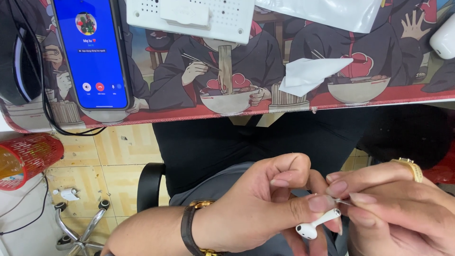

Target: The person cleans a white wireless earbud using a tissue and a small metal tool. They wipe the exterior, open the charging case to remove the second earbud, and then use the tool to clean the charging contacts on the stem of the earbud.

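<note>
My left hand [265,208] pinches a white earbud [316,224] by its stem, thumb on top, bud end pointing down-left. My right hand [393,208] meets it from the right and grips a thin metal pin [343,202] whose tip touches the stem end of the earbud. A dark watch with a gold clasp sits on my left wrist, a gold watch on my right wrist. Both hands hover over my lap, below the desk edge.
A desk mat with cartoon figures [332,102] covers the desk. On it lie a phone with a blue call screen [91,52], a white perforated box [189,16], a folded white tissue [310,73] and a white case [445,38]. A red basket [28,159] and a chair base [80,227] stand on the tiled floor.
</note>
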